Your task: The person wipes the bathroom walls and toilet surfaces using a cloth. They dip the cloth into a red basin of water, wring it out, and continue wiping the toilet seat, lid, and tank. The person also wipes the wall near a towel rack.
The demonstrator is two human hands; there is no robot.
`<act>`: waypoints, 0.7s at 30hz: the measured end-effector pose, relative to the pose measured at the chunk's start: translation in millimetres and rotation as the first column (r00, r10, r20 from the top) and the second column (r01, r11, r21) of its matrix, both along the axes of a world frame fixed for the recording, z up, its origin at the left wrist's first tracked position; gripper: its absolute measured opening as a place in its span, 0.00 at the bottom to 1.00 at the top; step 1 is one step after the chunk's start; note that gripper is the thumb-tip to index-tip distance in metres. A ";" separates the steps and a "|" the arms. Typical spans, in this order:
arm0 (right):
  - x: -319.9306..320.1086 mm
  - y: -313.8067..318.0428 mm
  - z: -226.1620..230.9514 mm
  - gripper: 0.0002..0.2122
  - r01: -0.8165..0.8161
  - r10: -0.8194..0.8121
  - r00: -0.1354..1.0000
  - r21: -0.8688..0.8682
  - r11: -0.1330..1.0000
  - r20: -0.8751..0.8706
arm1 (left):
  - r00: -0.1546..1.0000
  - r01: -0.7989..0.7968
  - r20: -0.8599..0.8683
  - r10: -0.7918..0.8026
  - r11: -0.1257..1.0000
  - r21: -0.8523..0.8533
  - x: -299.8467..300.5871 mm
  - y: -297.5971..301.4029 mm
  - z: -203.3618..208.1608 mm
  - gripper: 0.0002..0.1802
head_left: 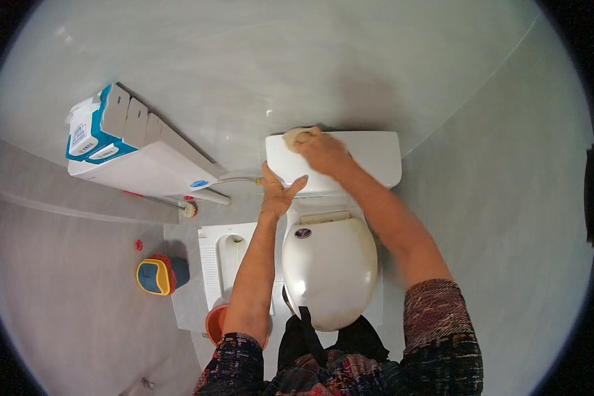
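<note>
A white toilet tank (366, 155) stands against the far wall. My right hand (321, 153) is closed on a pale beige cloth (292, 138) and presses it against the far left end of the tank's lid. My left hand (279, 193) rests at the tank's near left corner, thumb spread from the fingers, with no loose object in it. Between my arms, the toilet's white seat lid (330, 274) is down, with a small oval sticker near its hinge. Part of the cloth is hidden under my right fingers.
Left of the toilet are a squat toilet (209, 261) and a wall cistern (155, 165) with paper packs (89, 135) on top, joined by a hose (241, 179). Lower left stand a toilet brush (189, 209), a lidded bin (153, 277) and an orange bucket (214, 323).
</note>
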State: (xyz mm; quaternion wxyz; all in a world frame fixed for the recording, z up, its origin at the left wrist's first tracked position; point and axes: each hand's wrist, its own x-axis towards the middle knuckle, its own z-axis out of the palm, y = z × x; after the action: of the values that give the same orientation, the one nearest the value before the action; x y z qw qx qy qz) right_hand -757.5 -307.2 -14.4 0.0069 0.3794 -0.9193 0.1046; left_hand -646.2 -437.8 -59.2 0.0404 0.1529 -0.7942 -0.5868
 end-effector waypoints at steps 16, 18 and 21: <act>92.1 149.2 -15.2 0.17 0.315 -0.402 0.872 -0.308 0.898 -0.280 | 0.999 -0.036 -0.010 0.036 0.998 0.052 0.1 6.5 10.8 0.54; 103.9 152.0 -20.3 0.16 0.256 -0.365 0.898 -0.386 0.886 -0.244 | 0.999 0.016 -0.041 -0.010 0.989 0.148 -1.4 6.8 9.3 0.54; 88.5 148.1 -7.4 0.17 0.341 -0.439 0.859 -0.346 0.874 -0.264 | 1.000 -0.011 -0.012 0.012 0.994 0.109 3.4 1.2 14.8 0.54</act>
State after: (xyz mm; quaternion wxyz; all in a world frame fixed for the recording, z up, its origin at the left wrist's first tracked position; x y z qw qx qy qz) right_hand -669.0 -159.1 -21.8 0.2391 0.1902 -0.9374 0.1669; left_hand -642.7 -436.6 -44.5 0.0403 0.1557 -0.7599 -0.6298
